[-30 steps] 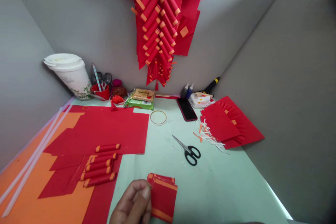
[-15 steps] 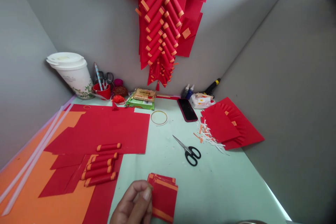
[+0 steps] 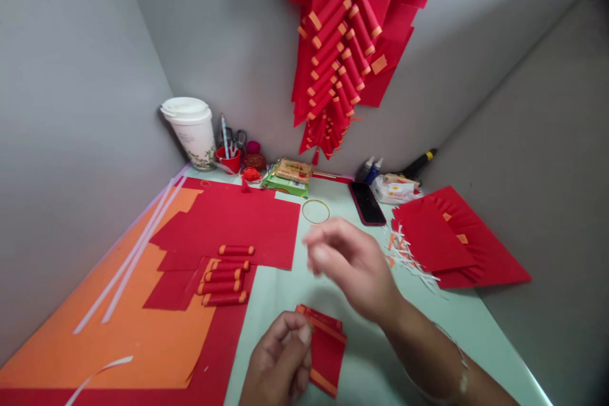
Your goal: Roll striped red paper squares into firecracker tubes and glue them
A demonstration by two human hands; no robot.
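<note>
Okay, the stack of red paper pieces with orange bands [image 3: 329, 352] lies on the pale green table [image 3: 457, 336], near the bottom of the view, its left side partly covered by the left hand [image 3: 280, 358]. Versus the earlier frame, the right hand [image 3: 354, 273] has come in from the lower right, the scissors are out of sight, and the view has swung left, bringing in a curled white strip [image 3: 98, 373]. Left hand is at the stack's left edge, fingers curled, thumb tip pressed on the forefinger; can't tell if paper is pinched there. Right hand is up beyond the stack and to its right, not touching it, fingers bent, thumb below them; blurred, so can't tell if the tips meet or hold anything. Stack sits between the left hand and the right forearm. Left of the hands: red paper rolls with orange ends [image 3: 223, 275], red sheets [image 3: 242, 222], an orange sheet [image 3: 157, 336] and two long pale strips [image 3: 137, 247]. Past the right hand: a thin gold ring [image 3: 316, 222], a phone [image 3: 366, 204], white and orange paper scraps [image 3: 412, 260] by more red paper [image 3: 432, 235]. At the back, snack packets [image 3: 292, 170] and a lidded white cup [image 3: 195, 136]; red roll decoration [image 3: 333, 63] hangs above.
</note>
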